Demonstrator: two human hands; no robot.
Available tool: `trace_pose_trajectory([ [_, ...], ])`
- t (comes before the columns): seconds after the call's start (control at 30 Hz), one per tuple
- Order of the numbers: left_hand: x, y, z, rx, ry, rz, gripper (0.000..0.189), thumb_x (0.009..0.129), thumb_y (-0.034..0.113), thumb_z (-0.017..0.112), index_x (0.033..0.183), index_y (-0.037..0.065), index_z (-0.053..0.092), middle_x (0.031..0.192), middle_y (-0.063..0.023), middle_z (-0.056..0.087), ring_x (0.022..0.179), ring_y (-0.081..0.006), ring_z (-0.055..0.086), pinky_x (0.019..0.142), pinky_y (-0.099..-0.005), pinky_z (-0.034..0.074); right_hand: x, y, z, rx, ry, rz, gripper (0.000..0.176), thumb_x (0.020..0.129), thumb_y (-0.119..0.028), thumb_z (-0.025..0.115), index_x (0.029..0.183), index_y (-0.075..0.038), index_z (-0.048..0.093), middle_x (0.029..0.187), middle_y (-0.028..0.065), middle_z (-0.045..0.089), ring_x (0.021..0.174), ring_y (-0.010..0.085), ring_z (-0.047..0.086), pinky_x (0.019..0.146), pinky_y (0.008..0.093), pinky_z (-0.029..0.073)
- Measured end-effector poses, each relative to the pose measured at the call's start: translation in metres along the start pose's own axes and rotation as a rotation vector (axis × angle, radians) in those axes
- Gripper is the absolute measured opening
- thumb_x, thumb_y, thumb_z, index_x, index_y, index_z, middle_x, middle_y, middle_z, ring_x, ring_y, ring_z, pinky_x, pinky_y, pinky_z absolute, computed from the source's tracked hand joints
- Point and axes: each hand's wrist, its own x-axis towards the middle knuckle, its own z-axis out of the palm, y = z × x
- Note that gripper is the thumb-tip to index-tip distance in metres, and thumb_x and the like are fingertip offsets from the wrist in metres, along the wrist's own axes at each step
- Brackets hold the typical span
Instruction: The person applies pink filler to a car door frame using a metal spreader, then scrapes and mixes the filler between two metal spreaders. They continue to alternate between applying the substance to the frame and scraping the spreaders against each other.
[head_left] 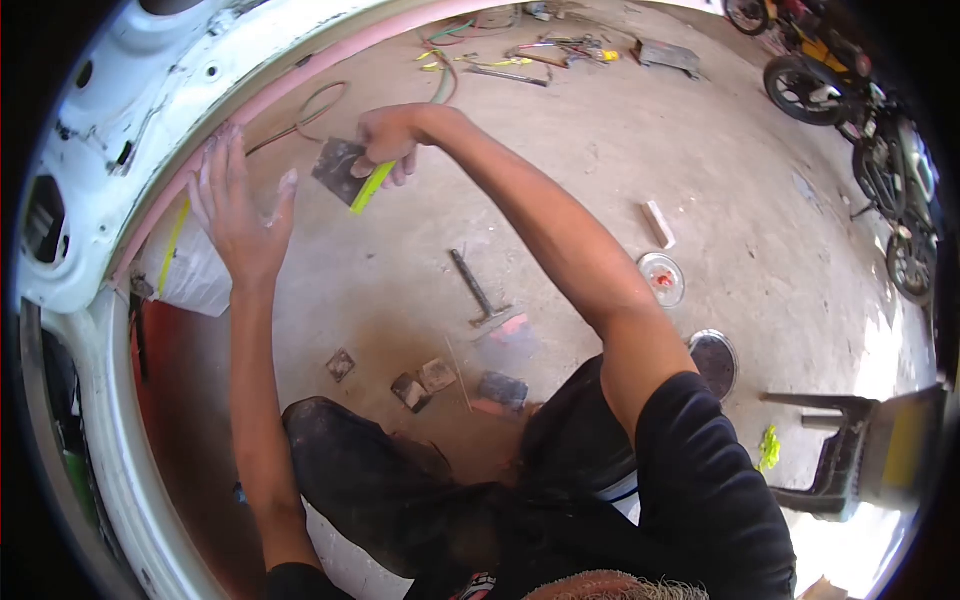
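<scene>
My left hand [240, 205] is raised with its fingers spread, dusty at the fingertips, against or close to the pinkish edge [165, 200] of a white metal panel [130, 120]. No object shows in it. To its right, my right hand [390, 145] grips a dark, flat, squarish pad [340, 172] with a bright yellow-green strip [372, 187] along one side. The pad hangs in front of the floor, apart from my left hand. Whether it touches the panel edge cannot be made out; a gap shows between them.
A hammer-like tool [472, 285], small dark blocks [410, 392], a round lid [662, 280] and a dark round container [714, 362] lie on the concrete floor. Hoses and tools [570, 50] are at the top, motorcycles [805, 88] at upper right, an overturned chair [850, 450] at lower right.
</scene>
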Motion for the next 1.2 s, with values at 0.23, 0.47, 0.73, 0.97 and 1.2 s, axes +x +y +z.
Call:
trace_pose_trajectory([
  [0.23,-0.039,-0.060,-0.023,0.121,0.069,-0.117,0.078,0.085,0.022,0.078,0.152,0.003,0.044,0.152,-0.0210,0.047,0.143,-0.0405,0.040,0.120,-0.0540,0.027,-0.008,0.002,-0.011,0.062,0.111,-0.055,0.032,0.099,-0.033,0.067,0.097,-0.002,0.075,0.083,0.0097,0.076,0.069,0.0188,0.075,0.059,0.0302,0.061],
  [0.47,-0.073,-0.087,-0.031,0.166,0.217,-0.637,0.081,0.083,0.019,0.077,0.152,-0.001,0.040,0.156,-0.0251,0.033,0.142,-0.0443,0.034,0.118,-0.0515,0.030,-0.008,0.008,-0.017,0.138,0.177,-0.098,0.036,0.097,-0.035,0.069,0.087,-0.001,0.074,0.079,0.0093,0.076,0.065,0.0175,0.074,0.054,0.0291,0.060],
  [0.73,-0.034,-0.076,-0.018,-0.846,0.485,-1.152,0.046,0.106,0.023,0.045,0.141,-0.007,0.045,0.143,-0.0224,0.053,0.127,-0.0376,0.057,0.106,-0.0473,0.049,-0.005,0.007,-0.015,0.145,0.198,-0.073,0.030,0.097,-0.031,0.067,0.092,-0.001,0.073,0.081,0.0103,0.076,0.063,0.0181,0.073,0.055,0.0301,0.060],
  [0.97,0.016,-0.020,-0.026,-1.691,0.336,-1.059,0.039,0.105,0.019,0.038,0.133,-0.007,0.044,0.151,-0.0286,0.043,0.140,-0.0449,0.047,0.111,-0.0584,0.049,0.001,0.009,-0.016,0.150,0.212,-0.096,0.031,0.097,-0.032,0.067,0.091,-0.002,0.073,0.080,0.0094,0.075,0.063,0.0174,0.073,0.054,0.0297,0.059],
  [1.2,0.032,0.003,-0.052,-1.924,0.449,-1.209,0.087,0.107,0.052,0.038,0.159,-0.010,0.006,0.168,-0.0290,0.009,0.153,-0.0481,0.023,0.125,-0.0647,0.023,0.015,0.007,-0.007,0.140,0.170,-0.115,0.035,0.097,-0.033,0.069,0.085,-0.001,0.073,0.075,0.0094,0.074,0.060,0.0153,0.071,0.051,0.0278,0.057],
])
